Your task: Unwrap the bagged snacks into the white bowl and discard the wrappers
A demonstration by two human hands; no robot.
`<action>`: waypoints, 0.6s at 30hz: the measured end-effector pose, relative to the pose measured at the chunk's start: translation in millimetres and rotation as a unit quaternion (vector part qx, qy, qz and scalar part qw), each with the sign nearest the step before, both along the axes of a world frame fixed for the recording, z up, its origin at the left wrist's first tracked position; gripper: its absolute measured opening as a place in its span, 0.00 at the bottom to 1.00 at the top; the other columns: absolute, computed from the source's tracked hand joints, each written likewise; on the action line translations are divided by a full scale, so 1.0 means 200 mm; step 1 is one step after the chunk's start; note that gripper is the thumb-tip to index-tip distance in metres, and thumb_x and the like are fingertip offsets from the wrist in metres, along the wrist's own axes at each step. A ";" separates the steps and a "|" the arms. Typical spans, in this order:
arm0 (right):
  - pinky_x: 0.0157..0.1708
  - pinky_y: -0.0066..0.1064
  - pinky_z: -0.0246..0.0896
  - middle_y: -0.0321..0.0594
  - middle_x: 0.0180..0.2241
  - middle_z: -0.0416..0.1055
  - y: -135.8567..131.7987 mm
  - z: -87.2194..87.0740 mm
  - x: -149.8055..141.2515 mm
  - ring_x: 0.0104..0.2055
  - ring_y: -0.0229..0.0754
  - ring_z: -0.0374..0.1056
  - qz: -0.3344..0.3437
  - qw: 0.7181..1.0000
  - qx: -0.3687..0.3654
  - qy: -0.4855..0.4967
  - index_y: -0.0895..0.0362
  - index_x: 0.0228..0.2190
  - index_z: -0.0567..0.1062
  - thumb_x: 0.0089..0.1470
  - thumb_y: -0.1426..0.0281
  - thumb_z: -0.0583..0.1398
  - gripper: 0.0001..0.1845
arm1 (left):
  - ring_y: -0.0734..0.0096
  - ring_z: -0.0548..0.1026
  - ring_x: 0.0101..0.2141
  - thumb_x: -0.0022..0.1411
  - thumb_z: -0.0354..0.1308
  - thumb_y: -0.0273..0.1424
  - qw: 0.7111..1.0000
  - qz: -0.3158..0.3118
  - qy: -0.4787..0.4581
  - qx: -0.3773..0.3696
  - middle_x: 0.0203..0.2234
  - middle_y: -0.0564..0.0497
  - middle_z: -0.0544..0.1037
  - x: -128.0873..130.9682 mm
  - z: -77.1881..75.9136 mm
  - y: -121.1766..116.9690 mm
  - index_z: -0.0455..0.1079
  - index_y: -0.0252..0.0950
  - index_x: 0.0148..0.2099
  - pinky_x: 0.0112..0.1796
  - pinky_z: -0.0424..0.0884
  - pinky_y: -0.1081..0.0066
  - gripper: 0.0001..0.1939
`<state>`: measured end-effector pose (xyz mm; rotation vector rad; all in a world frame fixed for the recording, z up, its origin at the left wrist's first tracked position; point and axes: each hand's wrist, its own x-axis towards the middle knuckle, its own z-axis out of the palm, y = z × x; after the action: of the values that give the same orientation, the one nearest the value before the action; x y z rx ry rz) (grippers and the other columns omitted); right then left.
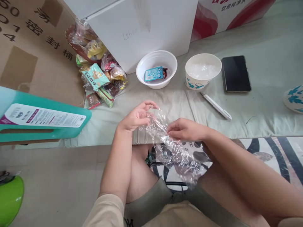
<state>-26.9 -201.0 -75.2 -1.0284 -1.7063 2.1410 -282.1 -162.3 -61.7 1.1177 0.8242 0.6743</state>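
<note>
Here we are at the near edge of the cloth-covered surface [165,97], and taking the crinkled clear film [174,143] as the middle of our clock, it is stretching between both hands and drooping over the edge above the person's lap. The left hand [139,118], at about ten, is curving half open, thumb standing apart from the upper fingers, the film meeting its fingertips, how firmly being hard to tell! The right hand [183,128], near one, is closing much tighter, thumb and fingers pinching the film between them. Up toward half past eleven, the white bowl [170,80] is holding a blue packet [153,74] and a small dark-red one [165,73], just in front of the white box [144,31]. Swinging to one o'clock, the leaf-patterned bowl [195,84] is cradling clear plastic [203,72], with the black phone [236,74] lying just beside it on its right and the white-handled cutter [216,105] lying slantwise just below. Out between two and three, another leaf-patterned bowl [295,98] is peeking in, partly cut off by the right edge of view. Over at half past ten, wrapped snacks [101,77] are piling up against a big cardboard box [59,72], and between nine and ten the teal jug [47,116] is showing its white label
</note>
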 end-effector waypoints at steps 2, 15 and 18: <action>0.23 0.28 0.61 0.33 0.20 0.70 0.00 0.00 0.00 0.20 0.33 0.64 -0.052 0.999 0.017 -0.005 0.56 0.26 0.75 0.56 0.67 0.62 0.08 | 0.67 0.79 0.43 0.47 0.71 0.26 0.994 0.103 -0.021 0.009 0.53 0.48 0.75 -0.01 -0.01 0.02 0.70 0.45 0.54 0.36 0.76 0.71 0.31; 0.26 0.30 0.69 0.30 0.23 0.74 0.02 -0.04 0.00 0.20 0.35 0.70 -0.300 0.950 0.012 0.086 0.52 0.41 0.73 0.56 0.56 0.64 0.16 | 0.77 0.74 0.24 0.44 0.78 0.36 0.972 0.115 -0.093 -0.182 0.26 0.55 0.77 0.31 -0.09 -0.06 0.73 0.34 0.47 0.27 0.69 0.74 0.29; 0.24 0.30 0.67 0.31 0.21 0.74 0.03 -0.03 0.02 0.20 0.37 0.71 -0.320 0.947 0.022 0.022 0.52 0.43 0.73 0.57 0.58 0.62 0.14 | 0.86 0.66 0.19 0.44 0.76 0.29 0.970 0.177 -0.079 -0.151 0.20 0.61 0.69 0.30 -0.09 -0.04 0.72 0.34 0.38 0.23 0.63 0.79 0.20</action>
<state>-23.0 -195.6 -82.0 -1.2859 -1.1646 1.6770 -221.7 -169.8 -80.7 0.6389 0.9623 0.8873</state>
